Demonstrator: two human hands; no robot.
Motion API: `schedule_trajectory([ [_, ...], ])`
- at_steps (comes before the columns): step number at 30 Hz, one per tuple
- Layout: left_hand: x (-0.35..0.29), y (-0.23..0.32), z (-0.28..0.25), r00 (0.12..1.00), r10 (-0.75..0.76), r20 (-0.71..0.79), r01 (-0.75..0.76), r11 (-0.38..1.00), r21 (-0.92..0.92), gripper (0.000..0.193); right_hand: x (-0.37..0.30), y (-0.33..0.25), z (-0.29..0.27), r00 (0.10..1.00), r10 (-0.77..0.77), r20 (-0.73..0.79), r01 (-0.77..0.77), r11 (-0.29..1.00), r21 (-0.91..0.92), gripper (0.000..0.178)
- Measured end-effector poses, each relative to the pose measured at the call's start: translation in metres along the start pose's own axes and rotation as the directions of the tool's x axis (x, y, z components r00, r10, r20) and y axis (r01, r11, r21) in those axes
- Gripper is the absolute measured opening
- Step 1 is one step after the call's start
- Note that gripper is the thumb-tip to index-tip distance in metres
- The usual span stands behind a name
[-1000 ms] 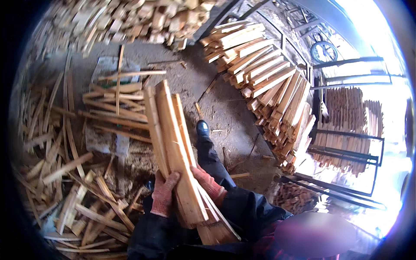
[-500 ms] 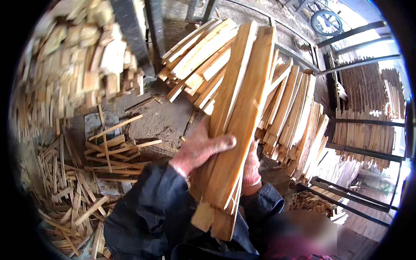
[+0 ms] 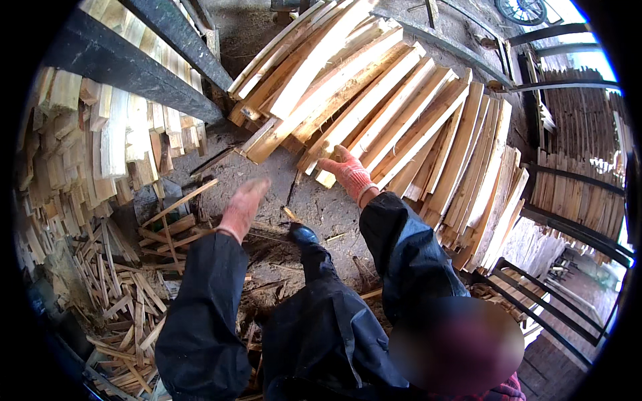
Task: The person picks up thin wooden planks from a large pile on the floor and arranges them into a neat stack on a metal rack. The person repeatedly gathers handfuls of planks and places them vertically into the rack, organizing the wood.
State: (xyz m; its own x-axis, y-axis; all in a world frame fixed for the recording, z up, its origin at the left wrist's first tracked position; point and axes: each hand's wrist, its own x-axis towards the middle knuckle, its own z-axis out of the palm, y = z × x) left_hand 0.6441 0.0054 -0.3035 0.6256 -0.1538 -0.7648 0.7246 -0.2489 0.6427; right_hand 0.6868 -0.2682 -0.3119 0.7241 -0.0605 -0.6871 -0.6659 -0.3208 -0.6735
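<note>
My left hand, in a pinkish work glove, is held over the dirt floor with fingers stretched out and nothing in them; it is slightly blurred by motion. My right hand, gloved alike, is at the near ends of a row of wooden planks, thumb and fingers apart. Its fingertips overlap a plank's end; whether they touch it I cannot tell. The planks lean side by side in a long slanting row from the far middle to the right. Some at the far left end lie crosswise over others.
A tall stack of cut wood rises at the left behind dark metal bars. Thin offcuts litter the floor at the lower left. Metal racks with stacked boards stand at the right. My shoe is on the floor. A blurred patch covers the lower right.
Both hands have let go of the planks they held up in front of me. The hands have moved apart, the left toward the left, the right up to the plank row.
</note>
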Motion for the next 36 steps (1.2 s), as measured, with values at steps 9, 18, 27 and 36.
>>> schedule_trajectory([
  [9,-0.091,-0.133,0.015,0.923,-0.385,0.005,0.330,0.785,-0.525,0.050,0.006,-0.056,0.055,0.813,-0.572,0.108,0.403,0.419,-0.814,0.097],
  [18,-0.166,-0.211,0.022,0.857,-0.491,-0.157,0.319,0.745,-0.586,0.034,0.048,-0.083,0.175,0.789,-0.551,0.273,0.333,0.009,-0.943,0.054],
  [27,-0.162,-0.220,0.045,0.873,-0.468,-0.134,0.144,0.511,-0.847,0.032,-0.027,0.001,0.100,0.830,-0.554,0.066,0.314,0.367,-0.876,0.053],
  [36,-0.166,-0.209,0.059,0.920,-0.376,-0.114,0.227,0.746,-0.626,0.044,0.029,-0.001,0.100,0.628,-0.770,-0.114,0.379,0.430,-0.819,0.028],
])
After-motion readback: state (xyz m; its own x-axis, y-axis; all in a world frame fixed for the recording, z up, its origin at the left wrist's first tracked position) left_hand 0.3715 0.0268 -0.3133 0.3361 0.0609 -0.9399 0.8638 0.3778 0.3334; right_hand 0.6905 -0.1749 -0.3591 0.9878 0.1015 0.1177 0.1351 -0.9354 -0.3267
